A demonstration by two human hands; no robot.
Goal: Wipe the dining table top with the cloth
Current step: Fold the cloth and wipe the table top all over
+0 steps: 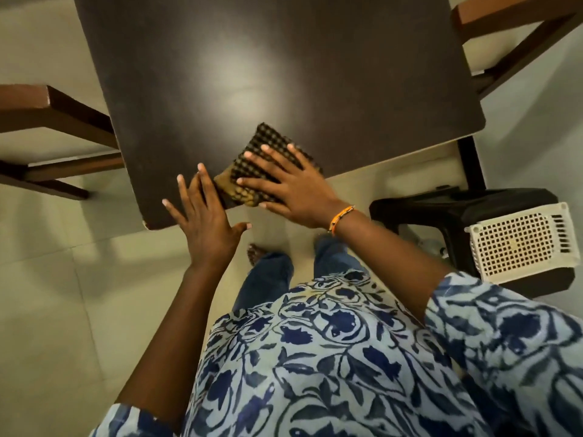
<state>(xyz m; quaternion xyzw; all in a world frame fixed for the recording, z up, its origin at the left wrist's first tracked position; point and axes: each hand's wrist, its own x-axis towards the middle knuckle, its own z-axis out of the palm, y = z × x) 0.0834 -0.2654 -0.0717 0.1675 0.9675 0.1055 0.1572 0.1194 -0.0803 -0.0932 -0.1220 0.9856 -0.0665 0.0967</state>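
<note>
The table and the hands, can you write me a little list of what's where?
table: dark table top, near edge by the person
cloth: checked cloth, folded, lying flat at the near edge
right hand: right hand pressed flat on the cloth, fingers spread
left hand: left hand open, at the near corner beside the cloth
chairs: wooden chair on the left, another at the top right
basket: white basket on a dark stool

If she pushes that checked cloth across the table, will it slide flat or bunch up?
The cloth looks soft and folded, so it would probably go limp if lifted. Under the flat right hand it should slide easily, since the table looks smooth and glossy. Its near edge, by the left hand, may bunch or slip off the table edge.
</note>
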